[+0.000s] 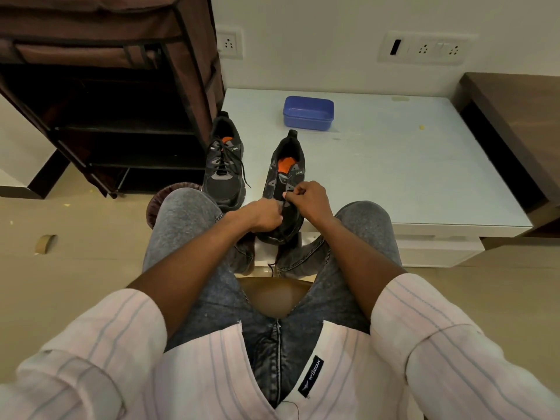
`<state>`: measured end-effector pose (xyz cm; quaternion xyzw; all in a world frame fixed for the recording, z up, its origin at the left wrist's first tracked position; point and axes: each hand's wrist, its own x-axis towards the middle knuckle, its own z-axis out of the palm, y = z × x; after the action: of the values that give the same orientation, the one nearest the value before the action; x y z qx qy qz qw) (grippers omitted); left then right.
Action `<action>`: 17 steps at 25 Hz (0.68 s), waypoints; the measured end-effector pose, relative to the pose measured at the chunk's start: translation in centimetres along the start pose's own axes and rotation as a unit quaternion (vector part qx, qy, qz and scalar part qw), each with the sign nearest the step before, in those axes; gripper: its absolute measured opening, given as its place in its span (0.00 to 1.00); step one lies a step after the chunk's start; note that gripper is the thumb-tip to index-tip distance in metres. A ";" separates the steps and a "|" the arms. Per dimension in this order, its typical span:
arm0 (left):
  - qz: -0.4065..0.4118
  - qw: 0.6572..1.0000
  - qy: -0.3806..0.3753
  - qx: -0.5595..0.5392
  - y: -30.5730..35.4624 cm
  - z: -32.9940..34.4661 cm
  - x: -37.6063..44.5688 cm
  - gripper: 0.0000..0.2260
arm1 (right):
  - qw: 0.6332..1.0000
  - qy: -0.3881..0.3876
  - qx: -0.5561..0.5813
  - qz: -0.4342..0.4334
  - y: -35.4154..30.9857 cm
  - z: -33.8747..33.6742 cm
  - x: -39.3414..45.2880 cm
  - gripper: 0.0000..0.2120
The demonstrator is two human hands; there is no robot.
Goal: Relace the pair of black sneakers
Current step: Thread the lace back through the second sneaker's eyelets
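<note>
Two black sneakers with orange insoles stand on the low white table [424,177], toes toward me. The left sneaker [223,165] is laced, its lace ends hanging loose over the side. The right sneaker [285,180] sits at the table's front edge between my knees. My left hand [263,218] pinches a black lace by the toe of that sneaker. My right hand [306,200] pinches the lace over the lower eyelets. A lace end [270,269] dangles below the table edge between my legs. The toe and lower eyelets are hidden by my hands.
A blue plastic box [308,112] sits on the table behind the sneakers. A dark shoe rack [121,116] with a brown fabric cover stands to the left. A wooden unit [521,122] borders the table on the right. A tape roll [45,244] lies on the floor.
</note>
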<state>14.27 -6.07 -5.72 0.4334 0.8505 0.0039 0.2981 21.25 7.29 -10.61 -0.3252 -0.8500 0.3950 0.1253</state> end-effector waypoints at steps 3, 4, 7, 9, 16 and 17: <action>-0.024 0.962 -0.272 0.023 0.2 0.8 -2.5 0.08 | 1.000 -0.003 0.006 0.005 -0.1 0.0 0.1 0.16; -0.038 0.940 -0.336 0.052 0.2 1.0 -3.3 0.08 | 1.000 -0.005 0.012 0.006 0.0 0.0 0.2 0.16; -0.067 0.962 -0.265 0.026 -0.6 -0.1 -3.6 0.14 | 0.999 -0.015 0.031 0.010 -0.1 -0.1 0.1 0.16; -0.079 0.993 -0.044 -0.076 -1.1 -1.4 -2.0 0.20 | 0.999 -0.019 0.039 0.012 0.0 -0.2 0.2 0.15; -0.020 0.996 0.087 0.009 0.3 0.2 0.5 0.13 | 1.000 -0.020 0.023 0.004 0.3 -0.3 0.3 0.14; 0.001 0.998 0.059 0.011 0.2 -0.1 -0.1 0.11 | 1.000 -0.018 0.021 0.006 0.3 -0.2 0.3 0.15</action>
<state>14.38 -5.96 -5.55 0.4365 0.8662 0.0210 0.2424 21.23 7.76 -10.71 -0.3203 -0.8418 0.4191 0.1144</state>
